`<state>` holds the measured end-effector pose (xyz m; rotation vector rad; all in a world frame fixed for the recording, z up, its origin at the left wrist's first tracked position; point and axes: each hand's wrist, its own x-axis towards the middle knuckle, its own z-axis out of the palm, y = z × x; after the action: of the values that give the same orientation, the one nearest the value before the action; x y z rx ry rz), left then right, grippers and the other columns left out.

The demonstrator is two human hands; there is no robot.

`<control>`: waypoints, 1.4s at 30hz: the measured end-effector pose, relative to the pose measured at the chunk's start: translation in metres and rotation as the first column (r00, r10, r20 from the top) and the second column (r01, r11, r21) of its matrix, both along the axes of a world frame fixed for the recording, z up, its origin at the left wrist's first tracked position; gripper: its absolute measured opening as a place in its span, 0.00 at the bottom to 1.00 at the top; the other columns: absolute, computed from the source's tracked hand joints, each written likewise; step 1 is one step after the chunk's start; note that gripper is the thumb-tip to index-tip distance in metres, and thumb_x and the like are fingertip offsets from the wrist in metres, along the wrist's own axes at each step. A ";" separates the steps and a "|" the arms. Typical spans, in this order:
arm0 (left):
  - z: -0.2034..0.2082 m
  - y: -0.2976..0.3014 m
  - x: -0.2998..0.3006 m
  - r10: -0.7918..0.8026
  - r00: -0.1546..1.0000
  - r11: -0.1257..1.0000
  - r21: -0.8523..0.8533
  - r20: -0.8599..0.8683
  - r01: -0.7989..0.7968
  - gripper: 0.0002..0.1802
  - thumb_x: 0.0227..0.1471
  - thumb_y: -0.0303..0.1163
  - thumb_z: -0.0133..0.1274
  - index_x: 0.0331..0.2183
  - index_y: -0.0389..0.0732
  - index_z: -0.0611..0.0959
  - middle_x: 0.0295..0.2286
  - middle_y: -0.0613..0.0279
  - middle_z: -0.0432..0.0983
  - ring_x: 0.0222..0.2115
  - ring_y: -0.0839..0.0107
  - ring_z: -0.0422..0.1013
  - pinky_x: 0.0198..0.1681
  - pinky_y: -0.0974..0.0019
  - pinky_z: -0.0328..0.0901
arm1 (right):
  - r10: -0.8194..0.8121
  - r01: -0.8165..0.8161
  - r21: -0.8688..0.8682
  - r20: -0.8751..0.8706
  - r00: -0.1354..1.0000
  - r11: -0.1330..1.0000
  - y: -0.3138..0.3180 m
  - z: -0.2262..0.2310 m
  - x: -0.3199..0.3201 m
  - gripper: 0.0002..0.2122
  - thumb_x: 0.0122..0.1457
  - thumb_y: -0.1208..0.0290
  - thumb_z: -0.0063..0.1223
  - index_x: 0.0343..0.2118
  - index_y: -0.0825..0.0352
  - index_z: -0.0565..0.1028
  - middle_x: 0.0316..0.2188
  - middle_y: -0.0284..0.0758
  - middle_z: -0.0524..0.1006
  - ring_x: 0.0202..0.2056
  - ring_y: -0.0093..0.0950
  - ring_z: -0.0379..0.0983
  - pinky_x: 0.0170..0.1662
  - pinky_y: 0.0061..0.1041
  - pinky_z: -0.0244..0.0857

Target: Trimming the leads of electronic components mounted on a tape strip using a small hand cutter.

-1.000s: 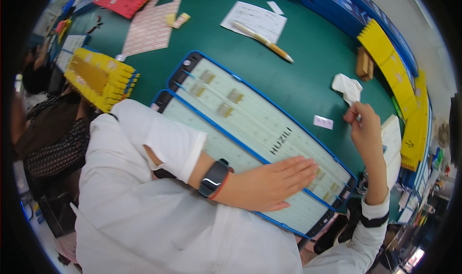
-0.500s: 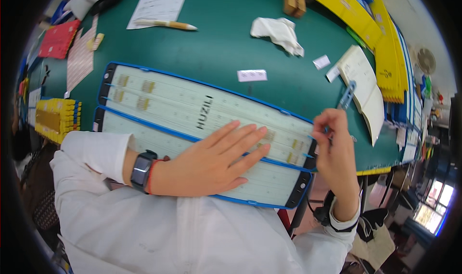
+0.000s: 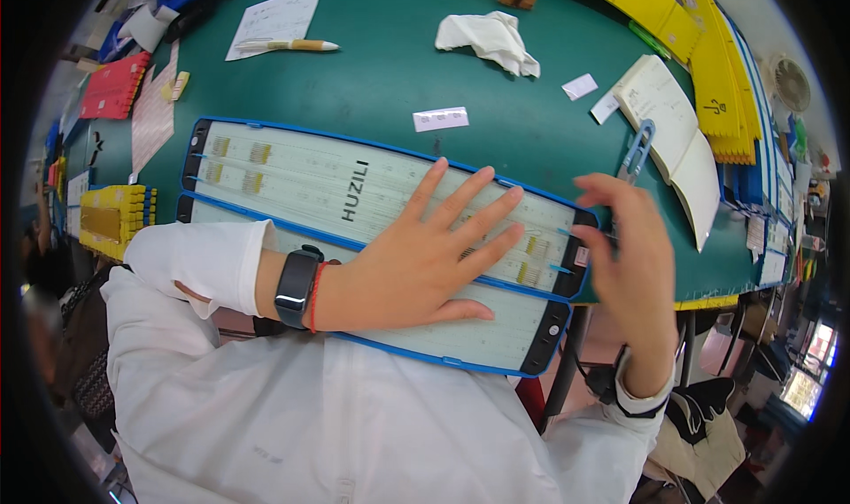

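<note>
A long, flat, blue-rimmed case (image 3: pixel 301 163) with two parallel pale panels lies slanted in front of me, its near half against my white coat. Thin lines run lengthwise along the far half, with small brass-coloured rows near both ends and short light-blue strips at the ends. My left hand (image 3: pixel 421 247) rests flat across both halves, fingers spread, holding nothing. Over the case's right end hovers my right hand (image 3: pixel 624 247), slightly blurred, with thumb and index finger apart. Just beyond it, a light-blue-handled tool (image 3: pixel 637 150) lies partly over an open notebook (image 3: pixel 668 132).
White cloth (image 3: pixel 491 42), a printed label strip (image 3: pixel 440 119) and a pen (image 3: pixel 292 45) on paper lie farther back on the green table (image 3: pixel 372 70). Yellow boards (image 3: pixel 717 105) line the right side. A yellow stack (image 3: pixel 115 216) and red pieces (image 3: pixel 115 86) sit at left.
My right hand has opened from a pinch at the case's right end and shifted slightly right. My left hand has slid right and farther away, fingers spreading wider. The view has shifted somewhat.
</note>
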<state>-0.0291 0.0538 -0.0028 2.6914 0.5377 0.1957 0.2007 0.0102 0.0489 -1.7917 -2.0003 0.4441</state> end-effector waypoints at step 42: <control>0.003 0.027 -0.009 0.008 0.998 0.999 -0.037 0.065 -0.005 0.34 0.39 0.53 0.60 0.50 0.56 0.77 0.57 0.45 0.58 0.56 0.45 0.57 0.58 0.37 0.47 | 0.000 0.531 0.124 -0.974 0.227 0.838 -0.009 -0.058 -0.030 0.14 0.67 0.60 0.24 0.30 0.64 0.57 0.18 0.39 0.66 0.17 0.32 0.69 0.24 0.25 0.65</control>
<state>-0.0384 0.0807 0.0003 2.6377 0.5253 0.2714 0.1710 0.0016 -0.0086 -1.0223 -0.7349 0.6683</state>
